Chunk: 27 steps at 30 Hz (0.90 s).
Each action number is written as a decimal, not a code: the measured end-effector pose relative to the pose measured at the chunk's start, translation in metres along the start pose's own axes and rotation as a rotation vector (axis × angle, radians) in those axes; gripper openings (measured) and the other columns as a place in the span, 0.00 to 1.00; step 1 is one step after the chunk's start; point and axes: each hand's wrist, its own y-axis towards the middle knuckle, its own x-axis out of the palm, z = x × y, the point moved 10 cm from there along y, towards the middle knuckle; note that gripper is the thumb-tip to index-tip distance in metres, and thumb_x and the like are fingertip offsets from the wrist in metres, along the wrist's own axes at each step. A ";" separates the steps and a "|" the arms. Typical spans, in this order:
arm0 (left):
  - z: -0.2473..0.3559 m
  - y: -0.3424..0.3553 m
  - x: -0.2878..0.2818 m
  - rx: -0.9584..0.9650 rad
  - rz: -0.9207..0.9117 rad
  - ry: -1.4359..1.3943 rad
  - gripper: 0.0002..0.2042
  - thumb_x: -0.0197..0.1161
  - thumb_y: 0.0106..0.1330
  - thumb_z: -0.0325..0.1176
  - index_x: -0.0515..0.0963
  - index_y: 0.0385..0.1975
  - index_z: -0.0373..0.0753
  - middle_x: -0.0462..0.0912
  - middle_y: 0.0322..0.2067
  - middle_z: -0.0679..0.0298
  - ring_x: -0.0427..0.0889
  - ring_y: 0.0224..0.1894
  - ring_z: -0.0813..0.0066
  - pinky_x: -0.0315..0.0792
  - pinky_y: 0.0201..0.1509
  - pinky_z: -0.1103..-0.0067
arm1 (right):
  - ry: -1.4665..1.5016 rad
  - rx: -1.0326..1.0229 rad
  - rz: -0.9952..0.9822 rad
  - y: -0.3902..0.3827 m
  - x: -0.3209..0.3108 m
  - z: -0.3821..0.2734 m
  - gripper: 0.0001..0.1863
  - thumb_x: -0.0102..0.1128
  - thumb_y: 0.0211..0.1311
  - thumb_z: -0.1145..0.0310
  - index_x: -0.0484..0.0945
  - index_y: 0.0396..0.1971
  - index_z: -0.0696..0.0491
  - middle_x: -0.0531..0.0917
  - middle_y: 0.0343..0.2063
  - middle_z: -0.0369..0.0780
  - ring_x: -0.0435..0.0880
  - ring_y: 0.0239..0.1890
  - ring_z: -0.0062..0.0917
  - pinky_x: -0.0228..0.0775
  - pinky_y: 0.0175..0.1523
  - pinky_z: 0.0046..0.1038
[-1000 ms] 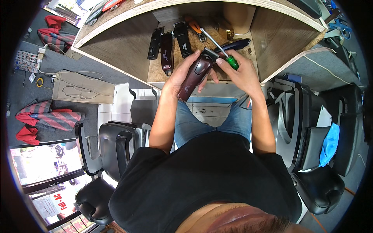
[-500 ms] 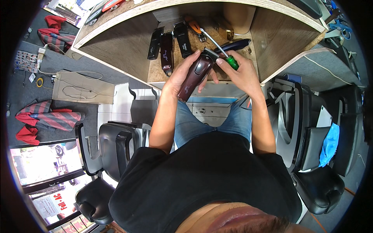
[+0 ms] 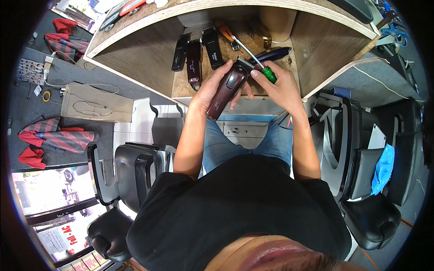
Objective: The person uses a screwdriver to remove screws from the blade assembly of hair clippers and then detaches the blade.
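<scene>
The left hand's [image 3: 208,89] fingers wrap a maroon clipper [image 3: 224,91], its metal blade [image 3: 245,63] end just beside the right hand [image 3: 285,87], whose fingers grip the green handle of a screwdriver [image 3: 269,75], its shaft pointing away from them. The step in hand looks like working at that blade end, and the next move seems to call for a steady left hold and careful right fingertips. Beyond the left fingers, three more clippers [image 3: 194,65] lie on the shelf [image 3: 181,88].

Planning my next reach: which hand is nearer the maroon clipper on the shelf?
Left. The left hand is just right of the shelf clipper; the right hand, holding the screwdriver, is farther right.
</scene>
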 end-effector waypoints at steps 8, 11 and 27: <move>-0.002 0.000 -0.002 -0.011 0.000 0.012 0.35 0.36 0.83 0.58 0.75 0.39 0.25 0.83 0.30 0.32 0.78 0.11 0.65 0.75 0.11 0.78 | 0.006 -0.009 0.012 -0.001 -0.001 -0.003 0.18 0.68 0.70 0.56 0.82 0.44 0.58 0.80 0.22 0.43 0.76 0.24 0.29 0.70 0.35 0.33; 0.000 -0.001 -0.002 -0.007 0.019 0.014 0.35 0.35 0.83 0.57 0.75 0.38 0.25 0.83 0.30 0.32 0.78 0.11 0.65 0.75 0.11 0.78 | 0.010 -0.013 0.008 -0.001 0.000 -0.001 0.18 0.68 0.70 0.56 0.82 0.44 0.57 0.80 0.22 0.43 0.76 0.24 0.30 0.70 0.34 0.33; -0.001 0.000 0.001 -0.021 -0.005 0.018 0.34 0.35 0.83 0.57 0.76 0.38 0.27 0.84 0.29 0.33 0.78 0.11 0.65 0.74 0.12 0.77 | 0.019 -0.060 0.045 -0.001 -0.001 -0.003 0.18 0.68 0.70 0.56 0.83 0.45 0.57 0.81 0.22 0.46 0.78 0.24 0.35 0.70 0.34 0.35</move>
